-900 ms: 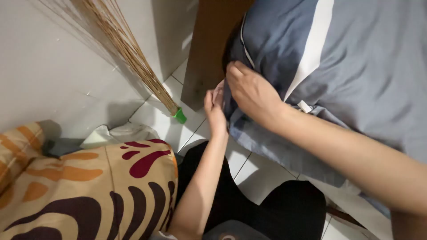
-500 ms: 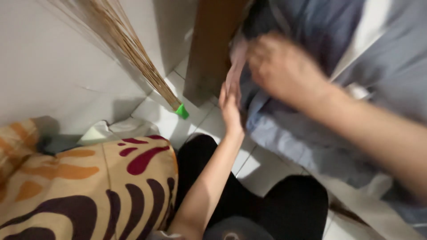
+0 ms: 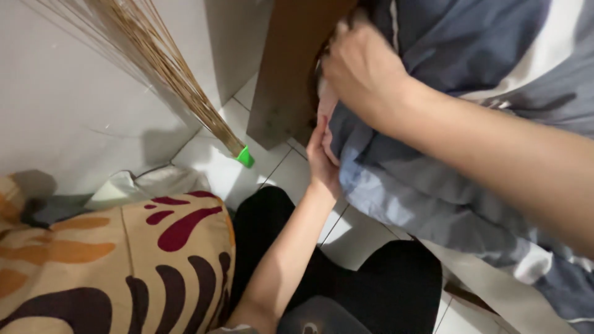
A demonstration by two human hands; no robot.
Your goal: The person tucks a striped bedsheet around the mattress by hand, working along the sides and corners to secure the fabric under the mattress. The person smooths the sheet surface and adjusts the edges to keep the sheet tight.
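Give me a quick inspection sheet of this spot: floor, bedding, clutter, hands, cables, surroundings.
Surface: white tiled floor, partly shadowed.
Job's things: grey-blue striped bed cover bunched at the corner beside a brown wooden board.
Clutter: patterned orange and maroon pillow; stick broom with green band leaning on the wall.
Hands: left hand presses under the cover edge; right hand grips the cover, fingers curled.
Cables: nothing seen.
Surroundings: grey wall.

Straw broom [image 3: 167, 80] against wall; patterned cushion [image 3: 124, 260] on white tiled floor [image 3: 216, 167].
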